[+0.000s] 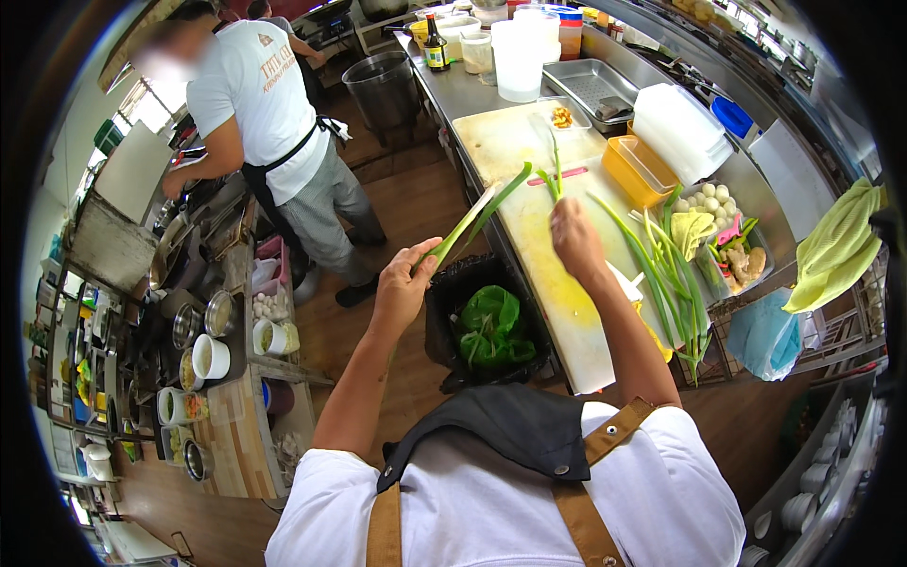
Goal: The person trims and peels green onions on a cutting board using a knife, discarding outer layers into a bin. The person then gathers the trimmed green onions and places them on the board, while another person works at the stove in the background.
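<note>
My left hand (406, 274) is closed around a spring onion stalk (463, 224), its white and green length pointing up and to the right. It is held above a black-lined bin (441, 326) with a green plastic bag (493, 321) inside. My right hand (574, 234), slightly blurred, is closed over the white cutting board (529, 222). Thin green onion stems (556, 175) stick out from its far side. More spring onions (666, 274) lie in a loose bunch to the right, their ends hanging over the board's near edge. A pinkish-red strip (565, 176) lies on the board.
On the counter are a yellow container (635, 170), a tray of vegetables (729, 241), a metal pan (588, 87) and a dark bottle (436, 45). A green cloth (836, 248) hangs at right. Another person (274, 113) works at the stove, left. A bowl-laden shelf (231, 406) stands nearby.
</note>
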### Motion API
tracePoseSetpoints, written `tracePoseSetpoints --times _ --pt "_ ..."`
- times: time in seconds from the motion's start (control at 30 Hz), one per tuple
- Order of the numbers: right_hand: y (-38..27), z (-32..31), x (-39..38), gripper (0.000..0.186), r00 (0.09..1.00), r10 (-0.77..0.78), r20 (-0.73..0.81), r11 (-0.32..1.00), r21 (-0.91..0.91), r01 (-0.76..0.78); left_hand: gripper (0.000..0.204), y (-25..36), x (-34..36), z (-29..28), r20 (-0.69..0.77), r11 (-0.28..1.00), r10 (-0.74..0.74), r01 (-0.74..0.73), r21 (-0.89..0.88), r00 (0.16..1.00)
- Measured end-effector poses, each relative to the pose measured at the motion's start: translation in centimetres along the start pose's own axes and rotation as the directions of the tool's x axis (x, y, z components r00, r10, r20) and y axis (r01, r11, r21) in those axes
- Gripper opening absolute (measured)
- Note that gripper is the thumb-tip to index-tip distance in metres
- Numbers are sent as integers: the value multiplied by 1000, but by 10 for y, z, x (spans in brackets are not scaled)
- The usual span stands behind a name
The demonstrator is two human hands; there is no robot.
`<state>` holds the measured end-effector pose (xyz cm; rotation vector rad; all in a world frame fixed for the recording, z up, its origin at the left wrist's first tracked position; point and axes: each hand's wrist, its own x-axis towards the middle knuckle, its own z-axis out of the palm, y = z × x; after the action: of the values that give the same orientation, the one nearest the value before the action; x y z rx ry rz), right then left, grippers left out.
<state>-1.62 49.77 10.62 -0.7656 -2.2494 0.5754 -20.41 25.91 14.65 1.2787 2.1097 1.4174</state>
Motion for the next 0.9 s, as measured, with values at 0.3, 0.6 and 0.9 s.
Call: tracePoseSetpoints --times 0.3,0.6,0.9 --pt "11 19 -51 24 952 -24 305 998 65 5 31 27 3 41 93 978 209 -208 -24 973" --pt "-24 -72 -51 46 910 258 323 694 594 -408 27 61 -2 104 252 941 313 -263 -214 916" --pt "-21 -145 -91 44 913 187 362 861 388 -330 30 49 23 130 629 875 251 106 -472 736"
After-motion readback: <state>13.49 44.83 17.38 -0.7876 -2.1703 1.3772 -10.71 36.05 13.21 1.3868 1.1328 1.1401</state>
